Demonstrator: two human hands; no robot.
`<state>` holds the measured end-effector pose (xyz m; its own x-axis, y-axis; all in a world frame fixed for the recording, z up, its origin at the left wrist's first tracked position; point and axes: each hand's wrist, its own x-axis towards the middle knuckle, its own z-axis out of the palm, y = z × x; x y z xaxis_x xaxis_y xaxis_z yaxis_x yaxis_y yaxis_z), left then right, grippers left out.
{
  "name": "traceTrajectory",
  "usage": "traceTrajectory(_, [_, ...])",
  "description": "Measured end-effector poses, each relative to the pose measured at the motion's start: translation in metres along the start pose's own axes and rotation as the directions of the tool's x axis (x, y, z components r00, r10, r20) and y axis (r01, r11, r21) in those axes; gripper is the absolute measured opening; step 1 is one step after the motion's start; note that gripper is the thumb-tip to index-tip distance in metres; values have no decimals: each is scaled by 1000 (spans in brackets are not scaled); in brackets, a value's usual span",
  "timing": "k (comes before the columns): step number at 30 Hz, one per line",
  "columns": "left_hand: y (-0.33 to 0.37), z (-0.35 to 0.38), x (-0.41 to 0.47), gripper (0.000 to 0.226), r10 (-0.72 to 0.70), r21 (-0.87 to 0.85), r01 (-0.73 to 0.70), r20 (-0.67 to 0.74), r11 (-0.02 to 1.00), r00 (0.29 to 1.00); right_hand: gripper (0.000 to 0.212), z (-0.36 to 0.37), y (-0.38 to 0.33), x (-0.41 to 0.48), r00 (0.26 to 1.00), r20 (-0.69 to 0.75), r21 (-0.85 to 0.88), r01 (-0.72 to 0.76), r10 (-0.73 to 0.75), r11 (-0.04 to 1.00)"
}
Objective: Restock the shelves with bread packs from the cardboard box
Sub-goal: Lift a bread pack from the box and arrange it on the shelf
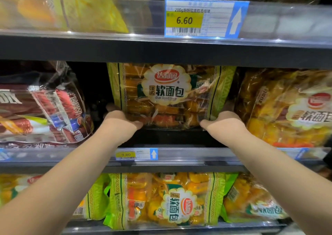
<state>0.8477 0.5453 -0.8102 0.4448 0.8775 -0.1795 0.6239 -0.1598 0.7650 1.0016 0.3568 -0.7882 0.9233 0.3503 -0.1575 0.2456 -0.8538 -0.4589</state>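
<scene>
**One pack going in, a gap left to fill**

My left hand (122, 121) and right hand (224, 123) pinch the bread pack (167, 94) by its lower corners, thumbs in front, fingers mostly hidden behind. It stands upright above the 9.80 price tag (125, 154). Up-left of the tag is a dark gap. The cardboard box is out of view.

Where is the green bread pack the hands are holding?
Head view, centre: the green bread pack is in the middle shelf, gripped by left hand and right hand, between red packs and a yellow pack.

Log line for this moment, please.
step: bread pack held at middle shelf | left hand: grips lower-left corner | right hand: grips lower-right corner | pack: upright
</scene>
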Motion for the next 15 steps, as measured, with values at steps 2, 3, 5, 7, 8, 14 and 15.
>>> traceTrajectory(2, [2,-9,-15,89,39,154,-35,-24,987,999,80,-3,-1,-11,1000,-1,-54,2,-2,999])
traceTrajectory(3, [3,-14,-28,88,77,237,-68,-31,969,997,81,-4,-2,-19,1000,-1,-68,11,-11,998])
traceTrajectory(5, [8,-26,-55,85,160,354,-144,-15,924,987,75,-9,-4,-40,996,4,-111,93,-93,989])
traceTrajectory(7, [12,-40,-81,79,250,416,-237,24,878,968,67,-17,-11,-66,967,31,-228,254,-254,940])
traceTrajectory(8, [14,-50,-93,76,287,451,-283,61,847,956,65,-23,-16,-81,934,44,-308,351,-355,884])
traceTrajectory(14, [38,-134,-157,70,332,660,-437,286,611,899,49,-75,-50,-162,739,220,-428,660,-637,618])
traceTrajectory(15, [46,-151,-169,68,322,684,-454,322,572,890,46,-87,-57,-177,724,243,-426,677,-646,599])
